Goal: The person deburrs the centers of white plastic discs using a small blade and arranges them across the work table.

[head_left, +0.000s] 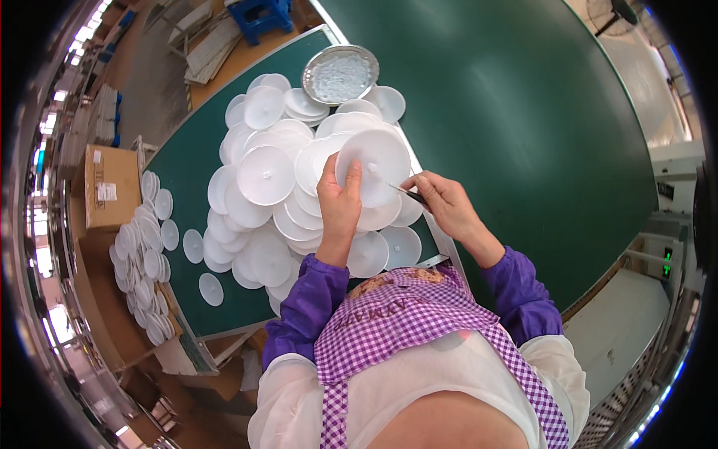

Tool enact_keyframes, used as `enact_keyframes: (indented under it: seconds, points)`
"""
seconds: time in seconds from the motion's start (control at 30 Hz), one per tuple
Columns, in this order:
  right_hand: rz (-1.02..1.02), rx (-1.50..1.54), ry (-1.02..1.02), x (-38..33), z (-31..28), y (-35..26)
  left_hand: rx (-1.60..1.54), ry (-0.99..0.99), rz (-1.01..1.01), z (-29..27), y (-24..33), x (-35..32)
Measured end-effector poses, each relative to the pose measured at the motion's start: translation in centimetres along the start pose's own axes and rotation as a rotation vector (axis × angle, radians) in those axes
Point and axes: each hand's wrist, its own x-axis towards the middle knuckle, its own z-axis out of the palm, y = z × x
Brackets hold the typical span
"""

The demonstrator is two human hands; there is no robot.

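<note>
My left hand [341, 198] grips a round white plastic disc [385, 150] by its near left edge, thumb on the upper face. A small white knob sits at the disc's centre. Between the fingers of my right hand [445, 206] is a thin pointed tool [415, 197] with a metal tip and a dark handle. Its tip points at the disc, just right of the knob; whether they touch I cannot tell. Beneath both hands spreads a heap of similar white discs [265, 176], several with a centre knob.
A round metal bowl [308, 71] of small whitish translucent pieces stands beyond the heap. The green table [493, 97] has a pale metal edge strip. At the left, more discs [142, 258] lie piled by an open cardboard box [112, 187]. Blue stools [259, 16] stand far back.
</note>
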Motion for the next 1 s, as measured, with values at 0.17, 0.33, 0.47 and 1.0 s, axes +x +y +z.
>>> enact_keyframes:
  seconds: [0.17,0.33,0.47,1.0]
  points:
    - [-0.035,0.011,0.056,-0.9,-0.2,0.5,0.043,-0.049,-0.014,1.9,0.4,-0.8]
    - [-0.049,-0.096,0.115,-1.3,-0.5,0.0,0.041,-0.105,0.001,2.4,0.0,-1.0]
    - [-0.068,-0.12,0.113,-1.2,-0.6,0.2,0.095,-0.117,-0.006,2.7,0.0,-1.0]
    - [0.225,-0.334,0.17,-1.9,-4.7,8.1,0.683,-0.59,0.218,9.3,-5.0,-1.0]
